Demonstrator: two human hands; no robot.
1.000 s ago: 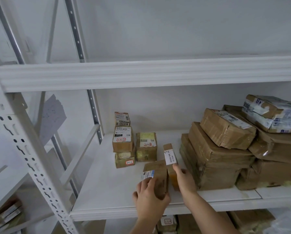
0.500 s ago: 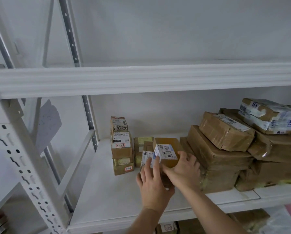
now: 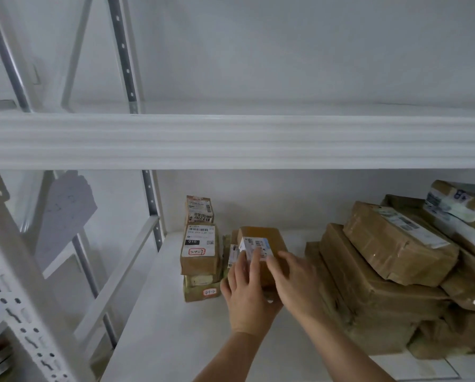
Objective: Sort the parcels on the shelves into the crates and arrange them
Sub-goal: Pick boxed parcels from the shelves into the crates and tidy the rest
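Two small brown cardboard parcels are stacked in my hands over the white shelf (image 3: 159, 340). The upper parcel (image 3: 262, 238) shows a white barcode label. The lower parcel (image 3: 234, 253) is mostly hidden behind my fingers. My left hand (image 3: 247, 296) grips the stack from the front and below. My right hand (image 3: 294, 279) holds the stack's right side, fingers curled over the upper parcel.
A pile of small labelled parcels (image 3: 200, 249) stands just left of my hands. Large taped brown parcels (image 3: 390, 271) are heaped on the right of the shelf. The upper shelf beam (image 3: 230, 139) runs overhead, and perforated uprights (image 3: 18, 307) stand at the left.
Both hands picked up the two small parcels, stacked one on the other and lifted them closer to the small pile. My view tilted upward.
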